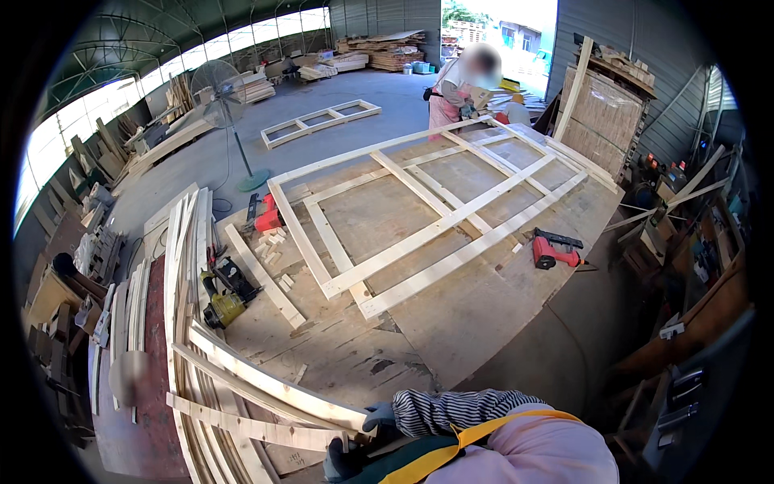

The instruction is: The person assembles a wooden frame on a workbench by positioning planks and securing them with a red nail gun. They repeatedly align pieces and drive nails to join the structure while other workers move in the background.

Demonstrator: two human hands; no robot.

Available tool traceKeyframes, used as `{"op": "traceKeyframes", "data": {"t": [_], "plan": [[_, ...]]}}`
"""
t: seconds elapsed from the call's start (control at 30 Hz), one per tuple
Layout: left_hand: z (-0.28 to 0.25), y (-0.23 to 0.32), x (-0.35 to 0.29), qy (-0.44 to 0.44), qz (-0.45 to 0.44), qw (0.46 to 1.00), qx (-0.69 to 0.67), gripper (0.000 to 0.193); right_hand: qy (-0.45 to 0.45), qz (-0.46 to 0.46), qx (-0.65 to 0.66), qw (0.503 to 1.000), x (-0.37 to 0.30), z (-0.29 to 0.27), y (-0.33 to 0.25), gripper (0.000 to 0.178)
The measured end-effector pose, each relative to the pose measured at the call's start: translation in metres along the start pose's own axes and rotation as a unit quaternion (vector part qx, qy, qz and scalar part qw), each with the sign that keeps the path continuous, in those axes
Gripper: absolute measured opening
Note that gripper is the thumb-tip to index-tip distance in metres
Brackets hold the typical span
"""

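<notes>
At the lower edge, both my hands wear dark grey-blue gloves. My right hand [379, 417], its arm in a black-and-white striped sleeve, is closed at the near end of a pale wooden strip [278, 389]. Just below it, my left hand [342, 461] is closed around the end of another wooden strip [242, 423]; part of this hand is cut off by the picture's edge. These strips lie slanted across a stack of long wooden strips [179, 298] at the left of the worktable.
Two ladder-like wooden frames [419, 230] overlap on the worktable [476, 331]. Nail guns lie around: a yellow-black one [226, 302], a red-black one [264, 214] and another red one [556, 252]. A co-worker [455, 89] stands at the far end. A fan [234, 137] stands beyond the table.
</notes>
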State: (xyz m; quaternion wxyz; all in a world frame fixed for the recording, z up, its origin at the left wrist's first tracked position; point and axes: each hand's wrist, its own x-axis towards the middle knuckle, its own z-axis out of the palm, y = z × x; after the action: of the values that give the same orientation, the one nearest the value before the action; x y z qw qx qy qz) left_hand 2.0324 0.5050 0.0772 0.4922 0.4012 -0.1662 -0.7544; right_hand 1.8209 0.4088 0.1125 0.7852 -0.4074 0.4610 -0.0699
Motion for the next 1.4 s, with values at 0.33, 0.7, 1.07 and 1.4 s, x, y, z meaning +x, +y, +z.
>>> {"op": "traceKeyframes", "data": {"t": [0.33, 0.7, 1.07, 1.4], "plan": [[0.120, -0.078, 0.050, 0.118, -0.101, 0.986, -0.062, 0.031, 0.099, -0.032, 0.159, 0.982, -0.055, -0.118, 0.084, 0.057], [0.000, -0.141, 0.172, -0.049, -0.205, 0.973, -0.096, 0.050, 0.135, 0.005, -0.077, 0.988, -0.130, -0.221, 0.016, 0.060], [0.012, -0.070, 0.161, 0.271, -0.220, 0.936, 0.041, 0.039, 0.055, 0.186, -0.382, 0.904, -0.097, -0.220, 0.034, 0.086], [0.072, -0.099, 0.173, 0.413, -0.147, 0.896, 0.064, 0.060, 0.071, 0.034, -0.423, 0.903, -0.104, -0.255, 0.040, 0.072]]}}
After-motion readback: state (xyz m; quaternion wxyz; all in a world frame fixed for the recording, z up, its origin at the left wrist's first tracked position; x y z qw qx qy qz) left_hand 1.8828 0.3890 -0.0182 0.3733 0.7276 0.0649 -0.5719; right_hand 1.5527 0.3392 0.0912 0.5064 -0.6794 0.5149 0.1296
